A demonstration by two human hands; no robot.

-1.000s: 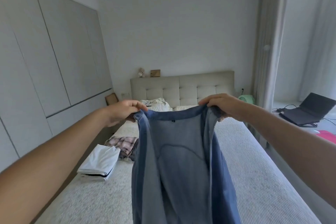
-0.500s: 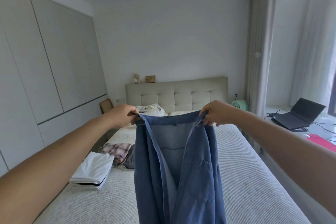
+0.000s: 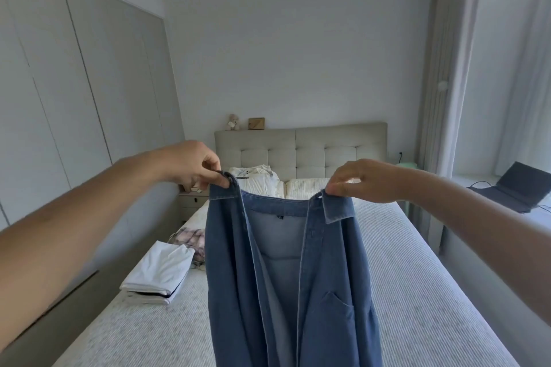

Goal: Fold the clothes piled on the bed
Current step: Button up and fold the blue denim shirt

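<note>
Our left hand (image 3: 190, 165) pinches one collar corner of the shirt (image 3: 298, 277) between thumb and fingers (image 3: 222, 180); our right hand (image 3: 365, 180) pinches the other corner the same way. The shirt hangs open from both grips, raised above the bed (image 3: 417, 277), its inside and neck label facing us, a chest pocket on the right panel. Its lower part runs out of view. On the bed's left side lies a folded white stack (image 3: 159, 274), with a plaid garment (image 3: 190, 237) just behind it. White clothes (image 3: 256, 176) are heaped near the headboard (image 3: 328, 152). A laptop (image 3: 518, 188) sits by the window at right.
</note>
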